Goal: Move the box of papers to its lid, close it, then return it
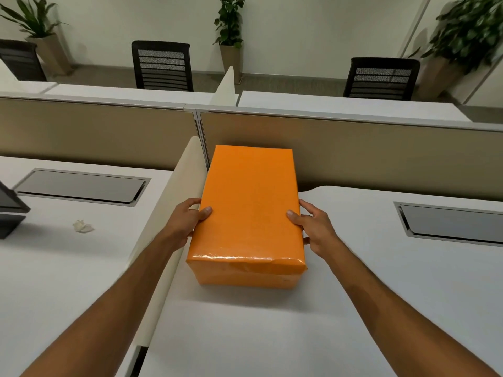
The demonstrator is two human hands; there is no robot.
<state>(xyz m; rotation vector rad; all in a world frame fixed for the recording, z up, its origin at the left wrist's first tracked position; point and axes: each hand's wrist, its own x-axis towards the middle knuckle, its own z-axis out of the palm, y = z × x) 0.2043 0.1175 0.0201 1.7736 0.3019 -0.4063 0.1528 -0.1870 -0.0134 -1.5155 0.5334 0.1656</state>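
The white desk (pixel 381 268) is bounded on the left by a cream divider (pixel 174 208) and at the far side by a tan partition (pixel 353 153). The orange box (pixel 249 210) is set on the desk against that left divider, its lid seemingly on, so the return step is judged to be under way. It is clasped at its long sides, near end. The left hand (pixel 186 219) and right hand (pixel 313 227) are reached forward, thumbs laid on top, fingers (pixel 309 205) spread along the sides.
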